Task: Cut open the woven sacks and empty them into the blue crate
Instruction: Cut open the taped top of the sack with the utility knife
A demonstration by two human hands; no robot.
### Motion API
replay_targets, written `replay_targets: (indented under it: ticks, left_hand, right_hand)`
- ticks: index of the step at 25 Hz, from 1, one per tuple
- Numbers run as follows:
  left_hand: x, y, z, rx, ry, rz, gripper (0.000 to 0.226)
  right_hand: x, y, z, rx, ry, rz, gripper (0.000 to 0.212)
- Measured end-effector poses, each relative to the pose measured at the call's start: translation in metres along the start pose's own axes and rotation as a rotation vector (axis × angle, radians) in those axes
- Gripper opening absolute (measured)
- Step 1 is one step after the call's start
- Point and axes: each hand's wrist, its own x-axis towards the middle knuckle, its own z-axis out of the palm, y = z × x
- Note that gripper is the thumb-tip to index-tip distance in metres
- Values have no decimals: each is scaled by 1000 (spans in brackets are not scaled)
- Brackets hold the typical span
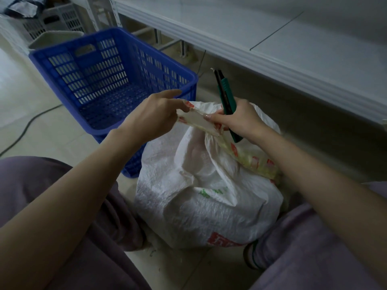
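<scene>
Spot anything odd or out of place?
Right hand pinches the sack top while also gripping the knife, whose blade tip looks extended, pointing up. Left hand pinches the sack too. Small scraps lie on the floor beside it.

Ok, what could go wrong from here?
1. The right hand grips the knife while also pinching the top of the sack; a slip could bring the blade end toward the left hand pulling close by.
2. The sack stands on the floor outside the crate, so contents might spill once it opens.
</scene>
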Motion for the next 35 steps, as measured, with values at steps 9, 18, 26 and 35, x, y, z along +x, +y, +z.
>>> replay_targets:
  ticks: [9, 18, 26, 35]
  left_hand:
    - [11, 31, 12, 314, -174, 115, 28]
    - [24, 21, 22, 141, -127, -74, 29]
    - [38, 15, 31, 103, -225, -98, 49]
    - [46, 26, 36, 401, -164, 134, 25]
  right_hand:
    - [-8, -10, -3, 27, -12, -49, 33]
    - [-32, -6, -50, -65, -72, 78, 25]
    - [-64, 11, -54, -594, -285, -7, 12]
    - [-66, 33, -55, -578, -176, -29, 16]
